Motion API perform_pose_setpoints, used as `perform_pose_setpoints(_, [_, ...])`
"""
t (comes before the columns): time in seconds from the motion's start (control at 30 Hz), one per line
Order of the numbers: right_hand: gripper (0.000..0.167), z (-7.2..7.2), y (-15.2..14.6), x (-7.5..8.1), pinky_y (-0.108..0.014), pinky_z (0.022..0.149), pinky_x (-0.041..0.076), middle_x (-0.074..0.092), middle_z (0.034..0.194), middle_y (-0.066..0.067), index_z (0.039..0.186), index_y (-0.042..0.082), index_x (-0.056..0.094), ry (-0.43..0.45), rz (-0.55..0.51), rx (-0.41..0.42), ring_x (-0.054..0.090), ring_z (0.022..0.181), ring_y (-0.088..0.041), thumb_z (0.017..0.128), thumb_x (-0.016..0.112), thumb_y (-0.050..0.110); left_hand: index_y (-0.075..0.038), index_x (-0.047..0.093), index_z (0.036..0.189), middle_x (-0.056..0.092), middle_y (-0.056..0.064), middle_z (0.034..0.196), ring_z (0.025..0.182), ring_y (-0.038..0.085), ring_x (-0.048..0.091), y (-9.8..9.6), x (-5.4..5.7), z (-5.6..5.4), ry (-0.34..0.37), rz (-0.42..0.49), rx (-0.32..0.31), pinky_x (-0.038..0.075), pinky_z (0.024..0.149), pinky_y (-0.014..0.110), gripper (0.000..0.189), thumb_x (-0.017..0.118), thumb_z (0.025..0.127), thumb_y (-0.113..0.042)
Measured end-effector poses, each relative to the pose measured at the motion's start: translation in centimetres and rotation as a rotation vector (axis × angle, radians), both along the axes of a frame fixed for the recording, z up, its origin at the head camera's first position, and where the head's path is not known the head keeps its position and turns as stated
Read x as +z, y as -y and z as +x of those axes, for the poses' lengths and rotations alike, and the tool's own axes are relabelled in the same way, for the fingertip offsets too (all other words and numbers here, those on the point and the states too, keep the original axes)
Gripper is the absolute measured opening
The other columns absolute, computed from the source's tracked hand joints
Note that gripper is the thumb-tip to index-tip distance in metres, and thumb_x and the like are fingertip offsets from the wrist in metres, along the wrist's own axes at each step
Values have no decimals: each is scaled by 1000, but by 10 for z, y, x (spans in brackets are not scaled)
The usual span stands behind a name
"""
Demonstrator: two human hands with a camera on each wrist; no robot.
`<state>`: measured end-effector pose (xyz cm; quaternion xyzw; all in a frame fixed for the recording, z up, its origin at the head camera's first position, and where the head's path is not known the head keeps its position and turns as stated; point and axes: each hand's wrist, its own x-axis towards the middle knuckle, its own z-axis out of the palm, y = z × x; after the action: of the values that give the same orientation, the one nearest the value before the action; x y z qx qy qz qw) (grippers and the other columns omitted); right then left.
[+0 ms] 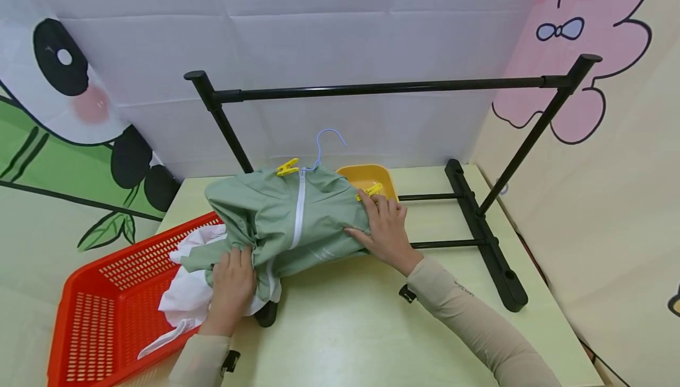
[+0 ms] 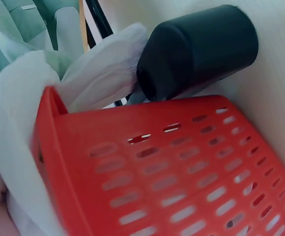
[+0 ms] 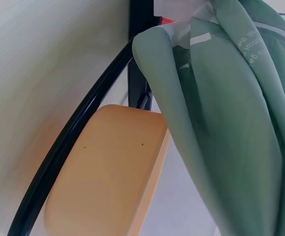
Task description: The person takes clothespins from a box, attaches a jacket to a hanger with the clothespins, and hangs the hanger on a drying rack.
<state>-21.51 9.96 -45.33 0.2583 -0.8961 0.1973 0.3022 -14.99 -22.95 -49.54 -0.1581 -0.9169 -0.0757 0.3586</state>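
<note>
A light green zip-up jacket [image 1: 329,216] hangs on a blue hanger [image 1: 319,148], its white zipper facing up. One yellow clip [image 1: 288,167] sits at the shoulder left of the hook, another yellow clip [image 1: 369,191] at the right shoulder. My left hand [image 1: 234,284] grips the green fabric low on the left, near the sleeve, over the edge of the red basket [image 1: 95,322]. My right hand [image 1: 385,228] holds the jacket's right side between thumb and fingers, index fingertip right by the clip. White cloth [image 1: 186,295] lies under the left sleeve, partly in the basket.
A black rack [image 1: 372,88] stands behind the jacket, its right foot [image 1: 486,236] along the table's right side. Its left foot [image 2: 201,49] lies beside the basket. Behind the jacket stands a yellow-orange bin [image 1: 379,174]. Printed cloth walls [image 1: 345,33] enclose the table.
</note>
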Motion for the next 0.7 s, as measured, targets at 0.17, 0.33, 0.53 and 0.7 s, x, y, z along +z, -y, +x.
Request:
perform_pose_setpoints(0.17, [86,0,-1,0,-49,73,28,49,115,-19,146,3,40,1,-2,-3,43,92,-36,81,77,46,6,47,90,43,21,80,67,40,40,1,11,-2,-20,-19,1,29,49,46,17,54,77,0])
perform_pose_setpoints(0.33, [87,0,-2,1,-50,73,27,49,115,-19,147,3,39,2,-8,-5,43,91,-36,82,77,46,7,47,88,44,21,80,67,41,41,4,22,-7,-23,-36,-19,30,49,45,11,50,81,-1])
perform_pose_setpoints(0.53, [90,0,-4,6,-51,74,29,49,116,-21,146,2,39,-21,-11,-17,44,92,-37,78,81,44,6,48,90,46,22,82,69,40,40,4,35,-12,-43,-45,-31,29,52,43,9,48,86,-2])
perform_pose_setpoints(0.7, [91,-2,-8,9,-53,78,29,49,118,-22,146,2,39,-22,-40,-12,43,92,-37,77,81,43,6,49,92,48,22,85,74,41,42,2,44,-16,-42,-61,-24,29,57,45,11,54,86,-1])
